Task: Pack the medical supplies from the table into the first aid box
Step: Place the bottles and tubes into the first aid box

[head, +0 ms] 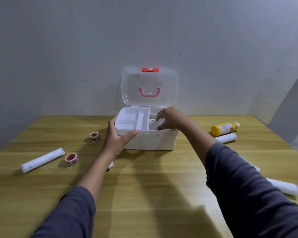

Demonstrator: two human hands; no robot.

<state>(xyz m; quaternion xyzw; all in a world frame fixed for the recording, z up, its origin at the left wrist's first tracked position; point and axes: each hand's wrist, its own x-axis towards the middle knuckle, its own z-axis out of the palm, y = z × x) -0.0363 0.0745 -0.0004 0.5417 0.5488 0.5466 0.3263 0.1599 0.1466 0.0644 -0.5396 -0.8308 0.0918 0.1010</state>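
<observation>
A bare grey wall stands behind a wooden table [144, 186], and the first aid box [150, 141] sits near the table's far edge, in the middle, with its clear lid [149, 86] standing open against the wall. A white divided tray [132, 121] fills the left part of the box. The left hand [116, 139] grips the box's front left corner, thumb on the rim, fingers wrapped round the side. The right hand [169, 120] reaches into the open right compartment with fingers half curled and spread; it seems to touch a small round item [152, 121] there, though whether it holds it is unclear. Toward the left edge lie a white bandage roll [42, 159] and two red tape rolls [72, 159], the second tape roll [94, 136] nearer the box. Near the right edge lie a yellow bottle [224, 128] and, just beside it, a white tube [226, 138]. Another white roll [284, 186] lies partly behind the right sleeve [248, 182].
</observation>
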